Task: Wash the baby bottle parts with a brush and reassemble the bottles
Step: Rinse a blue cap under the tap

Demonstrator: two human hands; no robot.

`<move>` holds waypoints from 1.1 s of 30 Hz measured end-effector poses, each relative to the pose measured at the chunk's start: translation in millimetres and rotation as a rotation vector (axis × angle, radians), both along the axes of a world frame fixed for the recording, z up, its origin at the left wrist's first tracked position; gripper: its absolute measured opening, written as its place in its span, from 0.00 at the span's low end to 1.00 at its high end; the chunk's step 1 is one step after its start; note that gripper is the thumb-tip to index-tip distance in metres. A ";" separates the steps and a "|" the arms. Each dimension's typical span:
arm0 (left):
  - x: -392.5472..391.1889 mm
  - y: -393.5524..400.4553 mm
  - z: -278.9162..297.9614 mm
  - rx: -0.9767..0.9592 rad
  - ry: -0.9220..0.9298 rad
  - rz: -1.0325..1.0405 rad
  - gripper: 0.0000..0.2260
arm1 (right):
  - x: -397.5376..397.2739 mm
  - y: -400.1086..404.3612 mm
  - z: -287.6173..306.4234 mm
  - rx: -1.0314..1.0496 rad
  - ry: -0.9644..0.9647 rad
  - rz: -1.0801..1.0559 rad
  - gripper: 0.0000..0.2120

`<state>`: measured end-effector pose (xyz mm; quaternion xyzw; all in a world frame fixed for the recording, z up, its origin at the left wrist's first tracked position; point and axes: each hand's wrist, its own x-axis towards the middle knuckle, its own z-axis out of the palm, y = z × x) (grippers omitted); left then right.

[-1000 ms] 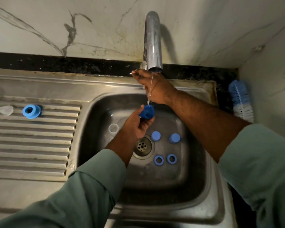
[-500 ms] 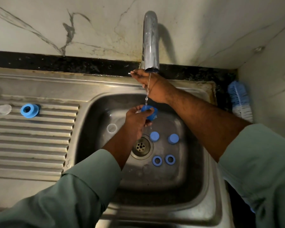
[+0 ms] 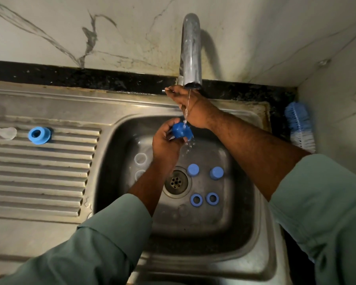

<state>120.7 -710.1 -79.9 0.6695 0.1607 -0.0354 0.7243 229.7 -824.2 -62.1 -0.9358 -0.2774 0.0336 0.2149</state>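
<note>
1. At far left on the ribbed drainboard point(image 3: 39, 171): a clear teat point(image 3: 4, 132) lying flat, with a blue ring point(image 3: 38, 135) just beside it on the right, tilted on its side.
2. Inside the sink point(image 3: 245, 233), left of the drain point(image 3: 176, 182): two clear round parts point(image 3: 140, 158), one nearer the back wall, one partly hidden behind the left forearm.
3. Left arm in a green sleeve point(image 3: 95, 249), reaching up from bottom left across the basin; forearm bare, wrist bent back.
4. Left hand point(image 3: 165, 140) raised above the basin, fingers and thumb curled round a blue cap point(image 3: 181, 131), holding it directly under a thin stream of water point(image 3: 187, 108); drops splashing off below the cap.
5. Tap point(image 3: 190, 48) rising from the back edge, spout opening straight above the cap.
6. Right hand point(image 3: 188, 101) at the tap's base, back of the hand turned up, fingers reaching to a small lever at the left of the spout; cannot tell whether gripping it or only touching.
7. Right of the drain on the basin floor: two blue caps point(image 3: 193, 170) side by side, and nearer, two blue rings point(image 3: 196, 200) lying flat, close together.
8. Right forearm stretched diagonally from lower right to the tap, crossing over the basin's back right corner.
9. At far right, against the wall: a blue and white brush point(image 3: 299, 124), well apart from both hands.
</note>
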 end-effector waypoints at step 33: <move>17.5 -9.6 -9.8 -0.765 0.564 0.119 0.21 | 3.1 1.8 -12.4 0.019 -0.023 -0.001 0.34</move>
